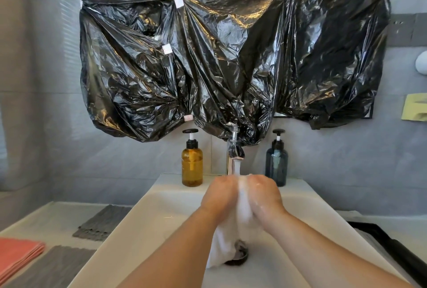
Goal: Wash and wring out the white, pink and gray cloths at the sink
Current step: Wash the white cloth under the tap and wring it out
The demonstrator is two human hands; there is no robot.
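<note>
Over the white sink (147, 225), my left hand (219, 197) and my right hand (265, 197) both grip a soapy white cloth (242, 204) bunched between them. Its loose end hangs down toward the dark drain (239, 256). Water runs from the tap (234, 156) onto the top of the cloth. On the counter to the left lie a folded pink cloth (16, 255) and two gray cloths, one further back (104, 223) and one at the front (53, 267).
An amber pump bottle (192, 165) and a dark blue pump bottle (276, 162) stand behind the sink either side of the tap. Black plastic sheeting (219, 51) covers the wall above. A black tray edge (388, 246) lies to the right of the sink.
</note>
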